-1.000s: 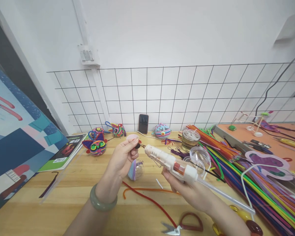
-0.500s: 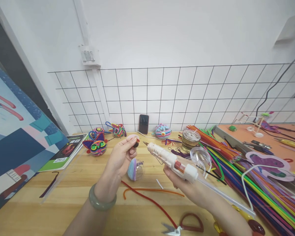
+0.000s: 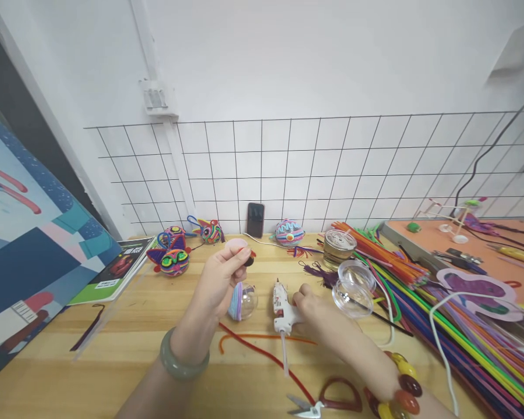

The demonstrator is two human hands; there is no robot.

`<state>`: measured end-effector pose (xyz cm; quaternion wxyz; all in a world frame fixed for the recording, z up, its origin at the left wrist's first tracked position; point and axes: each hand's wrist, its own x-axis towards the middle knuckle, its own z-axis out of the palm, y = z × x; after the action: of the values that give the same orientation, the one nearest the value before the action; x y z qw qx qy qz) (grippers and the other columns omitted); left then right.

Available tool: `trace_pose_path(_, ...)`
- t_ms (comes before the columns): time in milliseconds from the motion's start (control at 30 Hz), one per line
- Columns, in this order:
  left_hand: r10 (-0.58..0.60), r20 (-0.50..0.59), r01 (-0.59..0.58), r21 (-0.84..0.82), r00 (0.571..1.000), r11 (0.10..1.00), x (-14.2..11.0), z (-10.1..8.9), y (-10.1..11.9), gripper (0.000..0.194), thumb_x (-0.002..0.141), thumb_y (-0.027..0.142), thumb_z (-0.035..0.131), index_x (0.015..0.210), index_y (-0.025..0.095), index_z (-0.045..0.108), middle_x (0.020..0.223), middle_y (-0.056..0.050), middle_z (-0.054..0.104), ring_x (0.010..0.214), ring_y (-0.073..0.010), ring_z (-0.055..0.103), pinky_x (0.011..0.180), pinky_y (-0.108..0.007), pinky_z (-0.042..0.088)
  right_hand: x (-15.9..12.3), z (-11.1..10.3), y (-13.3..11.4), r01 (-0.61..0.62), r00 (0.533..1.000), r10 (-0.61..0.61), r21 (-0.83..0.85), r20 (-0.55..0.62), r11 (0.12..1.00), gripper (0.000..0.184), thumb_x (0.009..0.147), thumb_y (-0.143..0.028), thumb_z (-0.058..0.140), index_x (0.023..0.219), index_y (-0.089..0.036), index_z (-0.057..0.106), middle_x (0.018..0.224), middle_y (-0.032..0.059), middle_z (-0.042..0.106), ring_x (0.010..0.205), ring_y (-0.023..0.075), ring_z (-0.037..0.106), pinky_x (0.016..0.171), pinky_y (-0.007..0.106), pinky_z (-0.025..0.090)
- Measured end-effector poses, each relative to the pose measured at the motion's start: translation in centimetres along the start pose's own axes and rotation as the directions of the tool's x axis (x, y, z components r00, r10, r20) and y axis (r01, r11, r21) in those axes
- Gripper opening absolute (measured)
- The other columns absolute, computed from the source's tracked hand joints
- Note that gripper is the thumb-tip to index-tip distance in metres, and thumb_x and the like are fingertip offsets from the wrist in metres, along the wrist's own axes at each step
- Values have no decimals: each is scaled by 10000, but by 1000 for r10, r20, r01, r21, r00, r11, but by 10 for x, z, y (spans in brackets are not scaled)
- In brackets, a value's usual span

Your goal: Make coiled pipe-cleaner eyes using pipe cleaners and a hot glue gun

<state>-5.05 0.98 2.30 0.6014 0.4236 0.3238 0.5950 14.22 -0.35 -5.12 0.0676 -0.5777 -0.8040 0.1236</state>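
Observation:
Between the thumb and fingers of my left hand is a small dark round piece with a bit of red on it; its exact kind is hard to make out. My right hand has its fingers curled at the handle of a white hot glue gun, which lies low at the tabletop with its nozzle pointing away from me. A clear glue stick sticks out of its back. Behind my left hand, partly hidden, sits a clear ball half wrapped in blue and purple pipe cleaner.
Red-handled scissors lie at the front beside a red pipe cleaner. Clear plastic cups, a roll of tape and bundled pipe cleaners are on the right. Decorated balls and a phone stand farther back.
My right hand has lowered the glue gun from beside my left hand to the table, turning its nozzle away from me. My left hand has shifted slightly right, still pinching the dark piece.

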Motion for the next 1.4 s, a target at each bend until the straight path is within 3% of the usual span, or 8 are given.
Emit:
trace_pose_path(233, -149, 94, 156, -73, 984, 985, -3, 8, -12, 182, 610, 244, 726, 631, 104, 611, 596, 16, 505, 433, -15, 318, 408, -168, 220, -13, -19, -5, 90, 996, -90, 61, -4, 994, 198, 692, -152, 618, 890, -159, 621, 923, 86, 591, 809, 201, 606, 717, 280, 443)
trace_pose_path(300, -187, 130, 197, -72, 974, 978, -6, 10, -14, 189, 606, 249, 730, 613, 106, 606, 589, 14, 504, 433, -18, 318, 410, -173, 222, -16, -28, -8, 206, 970, -182, 148, -159, 967, 258, 749, -187, 576, 1006, -177, 588, 997, 93, 589, 917, 221, 573, 797, 326, 435)
trace_pose_path(367, -226, 175, 239, -57, 958, 969, -9, 13, -15, 192, 610, 252, 728, 595, 108, 604, 553, 19, 486, 430, -22, 316, 411, -176, 222, -21, -36, -13, 353, 901, -259, 239, -348, 905, 270, 813, -201, 504, 1079, -196, 546, 1049, 90, 585, 988, 219, 538, 851, 361, 420)
trace_pose_path(467, -284, 240, 293, 0, 928, 956, -13, 16, -15, 182, 618, 256, 725, 590, 114, 615, 505, 27, 469, 418, -27, 318, 404, -178, 216, -27, -46, -21, 465, 832, -237, 396, -502, 792, 197, 875, -220, 417, 978, -200, 583, 970, 77, 622, 922, 195, 562, 818, 345, 444)
trace_pose_path(600, -353, 305, 336, 108, 884, 935, -17, 18, -16, 149, 623, 247, 723, 611, 120, 646, 536, 1, 537, 449, -37, 401, 429, -169, 265, -31, -54, -22, 383, 902, -101, 670, -421, 636, 153, 840, -292, 505, 877, -187, 609, 851, 45, 644, 791, 167, 591, 714, 296, 481)
trace_pose_path(700, -398, 336, 363, 164, 853, 917, -20, 19, -17, 152, 616, 263, 726, 626, 126, 662, 584, -21, 585, 490, -63, 470, 465, -181, 324, -29, -54, -19, 349, 936, -129, 806, -328, 478, 157, 783, -305, 586, 862, -171, 612, 845, 39, 638, 775, 156, 597, 713, 292, 489)
trace_pose_path(800, -423, 365, 376, 195, 830, 906, -21, 19, -17, 159, 605, 270, 732, 609, 129, 659, 573, -16, 579, 489, -74, 480, 475, -192, 344, -27, -54, -16, 342, 939, -187, 854, -290, 393, 154, 740, -295, 639, 811, -161, 617, 809, 30, 619, 719, 141, 596, 680, 284, 496)
trace_pose_path(1400, -509, 372, 427, 284, 776, 858, -23, 18, -19, 185, 562, 281, 754, 589, 134, 645, 564, -18, 589, 456, -61, 474, 442, -180, 340, -30, -59, -12, 338, 937, -245, 822, -248, 459, 110, 682, -208, 697, 743, -156, 622, 791, 28, 633, 780, 149, 596, 742, 294, 482)
